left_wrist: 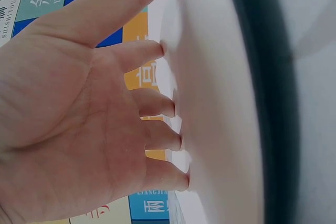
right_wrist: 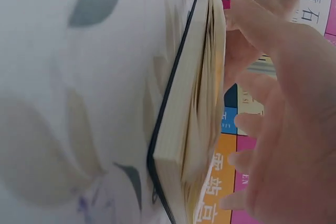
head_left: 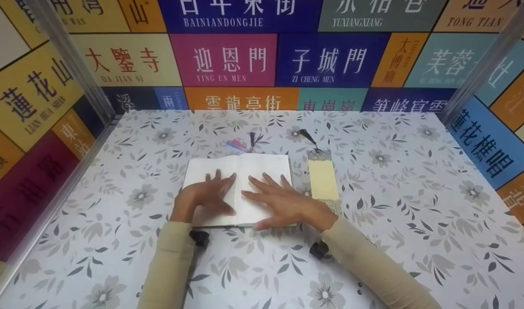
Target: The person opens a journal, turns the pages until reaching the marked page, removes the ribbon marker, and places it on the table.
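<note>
Pressed flat on the open notebook (head_left: pixel 238 189): left hand (head_left: pixel 206 195) and right hand (head_left: pixel 283 204), fingers straight, gripping nothing, keeping pages spread. Beside it, a yellow bookmark (head_left: pixel 323 179), untouched.

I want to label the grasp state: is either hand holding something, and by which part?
Nothing is gripped. The left hand and the right hand lie flat with straight fingers on the pages of the open book, pressing them down.

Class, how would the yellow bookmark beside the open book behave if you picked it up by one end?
The bookmark looks thin and flat, so probably light and bendy. Its tassel would likely dangle. Lying flush on the table, it may be hard to lift.
</note>
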`<action>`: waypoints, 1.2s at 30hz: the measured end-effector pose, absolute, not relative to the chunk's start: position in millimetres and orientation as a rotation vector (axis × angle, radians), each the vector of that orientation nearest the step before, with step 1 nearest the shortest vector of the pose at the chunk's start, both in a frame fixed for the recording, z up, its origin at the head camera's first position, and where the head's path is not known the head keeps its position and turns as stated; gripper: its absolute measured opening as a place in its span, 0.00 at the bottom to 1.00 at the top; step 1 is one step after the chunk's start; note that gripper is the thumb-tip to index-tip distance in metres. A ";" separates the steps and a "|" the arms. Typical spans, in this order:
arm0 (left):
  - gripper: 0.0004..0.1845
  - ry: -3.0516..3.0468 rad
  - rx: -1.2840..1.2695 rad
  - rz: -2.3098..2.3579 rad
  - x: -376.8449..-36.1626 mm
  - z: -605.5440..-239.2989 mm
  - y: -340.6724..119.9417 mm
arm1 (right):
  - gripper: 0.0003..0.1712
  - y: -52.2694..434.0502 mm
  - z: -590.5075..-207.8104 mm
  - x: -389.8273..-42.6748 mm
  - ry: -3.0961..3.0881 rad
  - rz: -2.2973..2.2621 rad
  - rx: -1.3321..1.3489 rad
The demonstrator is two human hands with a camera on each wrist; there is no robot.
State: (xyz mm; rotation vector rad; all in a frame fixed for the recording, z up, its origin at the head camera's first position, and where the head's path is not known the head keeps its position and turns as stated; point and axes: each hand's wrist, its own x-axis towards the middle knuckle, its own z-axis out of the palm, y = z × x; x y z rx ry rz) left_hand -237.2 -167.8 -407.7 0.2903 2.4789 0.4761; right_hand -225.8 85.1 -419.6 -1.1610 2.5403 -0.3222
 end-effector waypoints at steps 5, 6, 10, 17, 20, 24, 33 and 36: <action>0.56 2.477 0.285 0.479 -238.0 -407.4 -167.8 | 0.57 85.5 -420.8 -226.8 2.479 -0.227 -1.124; 0.56 2.477 0.287 0.481 -238.4 -407.4 -167.9 | 0.57 86.2 -420.2 -226.9 2.470 -0.213 -1.122; 0.57 2.473 0.279 0.494 -239.4 -408.0 -168.8 | 0.57 87.6 -418.5 -228.4 2.451 -0.189 -1.102; 0.57 2.456 0.250 0.537 -239.7 -410.6 -169.7 | 0.55 90.6 -413.0 -230.5 2.387 -0.293 -1.039; 0.57 2.457 0.243 0.535 -239.9 -410.5 -169.2 | 0.54 92.6 -410.3 -232.9 2.349 -0.316 -1.027; 0.57 2.463 0.245 0.521 -239.7 -409.3 -168.3 | 0.52 95.6 -406.2 -236.3 2.301 -0.316 -1.038; 0.57 2.477 0.262 0.515 -238.2 -408.6 -168.4 | 0.38 105.8 -402.2 -242.9 2.232 -0.358 -1.090; 0.56 2.484 0.267 0.503 -237.3 -409.0 -170.1 | 0.35 110.8 -403.1 -247.5 2.229 -0.432 -1.101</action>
